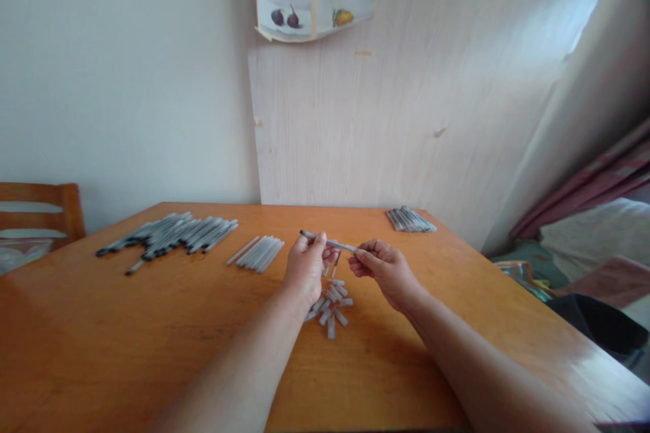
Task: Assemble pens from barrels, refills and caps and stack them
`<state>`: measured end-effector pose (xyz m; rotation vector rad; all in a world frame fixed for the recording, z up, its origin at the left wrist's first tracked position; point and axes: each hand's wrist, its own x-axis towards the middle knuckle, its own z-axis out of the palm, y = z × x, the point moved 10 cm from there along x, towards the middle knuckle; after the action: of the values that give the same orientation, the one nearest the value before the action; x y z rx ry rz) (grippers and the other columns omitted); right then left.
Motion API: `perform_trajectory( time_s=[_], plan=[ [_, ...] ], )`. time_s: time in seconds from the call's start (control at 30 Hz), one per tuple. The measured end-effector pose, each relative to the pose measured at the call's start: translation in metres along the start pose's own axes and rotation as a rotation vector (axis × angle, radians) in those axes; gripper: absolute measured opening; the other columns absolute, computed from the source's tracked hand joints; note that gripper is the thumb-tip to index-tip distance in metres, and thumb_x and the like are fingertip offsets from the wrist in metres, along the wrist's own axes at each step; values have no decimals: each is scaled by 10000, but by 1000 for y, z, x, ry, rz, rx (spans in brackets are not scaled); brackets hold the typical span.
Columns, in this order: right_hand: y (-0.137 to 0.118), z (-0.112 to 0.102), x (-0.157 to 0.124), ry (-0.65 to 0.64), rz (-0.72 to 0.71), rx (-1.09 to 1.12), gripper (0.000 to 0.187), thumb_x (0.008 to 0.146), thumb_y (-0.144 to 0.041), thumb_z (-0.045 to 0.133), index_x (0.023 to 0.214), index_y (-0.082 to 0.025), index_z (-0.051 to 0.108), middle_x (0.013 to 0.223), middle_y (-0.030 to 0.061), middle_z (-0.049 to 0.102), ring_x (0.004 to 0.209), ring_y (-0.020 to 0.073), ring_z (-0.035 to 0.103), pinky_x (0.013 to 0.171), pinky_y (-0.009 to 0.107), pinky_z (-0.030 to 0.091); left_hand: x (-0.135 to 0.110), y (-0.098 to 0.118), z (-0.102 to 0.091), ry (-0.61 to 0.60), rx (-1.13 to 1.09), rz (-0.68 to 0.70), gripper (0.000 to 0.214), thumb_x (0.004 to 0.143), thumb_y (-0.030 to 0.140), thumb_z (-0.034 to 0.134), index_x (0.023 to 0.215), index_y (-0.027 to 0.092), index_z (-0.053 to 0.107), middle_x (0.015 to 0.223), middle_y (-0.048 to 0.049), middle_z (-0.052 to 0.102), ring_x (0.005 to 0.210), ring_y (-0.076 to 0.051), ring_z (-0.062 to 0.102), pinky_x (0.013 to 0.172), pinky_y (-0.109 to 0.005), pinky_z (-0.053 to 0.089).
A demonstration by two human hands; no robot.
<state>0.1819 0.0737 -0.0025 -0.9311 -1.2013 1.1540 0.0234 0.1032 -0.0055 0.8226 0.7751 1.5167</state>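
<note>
Between my two hands a slim pen [339, 245] with a dark end lies nearly level above the table. My left hand [305, 269] is closed around its dark-ended side, thumb on top. The fingertips of my right hand [386, 266] pinch its other end, hiding that tip. Just below, a small pile of clear pen caps [331, 304] lies loose on the wood. To the left of my left hand is a row of clear pen barrels [261, 254]. One or two thin sticks [335, 265] show below the pen, partly hidden by my left fingers.
Farther left on the wooden table [152, 338] spreads a heap of pens with black ends [172, 233]. A bundle of thin grey sticks [410, 219] lies at the back right. A chair [71, 210] stands left, a dark bin [594, 325] right, beyond the table's edge.
</note>
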Motion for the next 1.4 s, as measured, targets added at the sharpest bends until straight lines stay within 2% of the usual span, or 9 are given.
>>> perform_trajectory(
  time_s=[0.43,0.63,0.93,1.2,1.4],
  plan=[
    [3,-2,5,8,-53,-119,336,757,-464,668,874,-170,555,759,53,676,649,145,635,653,310,520,7,-3,-4,-2,12,-17,225,775,296,690,858,162,529,761,-53,690,683,-151,687,622,-258,544],
    [-1,-8,7,31,-135,-190,398,740,-436,686,1010,-190,528,751,30,665,649,149,614,640,301,493,13,-2,-11,33,28,-14,236,767,318,699,839,157,541,724,-47,682,661,-153,687,595,-251,539],
    [-20,-8,1,84,-309,-637,227,820,-407,593,872,-192,645,701,11,628,600,127,508,554,247,380,15,-4,-14,24,47,-27,271,731,347,727,824,158,557,708,-44,687,653,-156,684,581,-238,520],
    [-32,-4,-4,96,-382,-778,214,860,-375,556,849,-207,688,683,10,644,599,132,530,554,243,358,19,-8,-13,-9,54,-65,263,723,341,731,819,157,569,707,-49,691,663,-157,684,586,-235,514],
    [-35,-11,-3,150,-378,-838,219,864,-358,546,830,-195,688,702,20,667,605,130,550,565,235,368,22,-8,-16,-20,186,-46,278,766,401,672,829,152,567,722,-65,694,649,-169,683,590,-269,529]
  ],
)
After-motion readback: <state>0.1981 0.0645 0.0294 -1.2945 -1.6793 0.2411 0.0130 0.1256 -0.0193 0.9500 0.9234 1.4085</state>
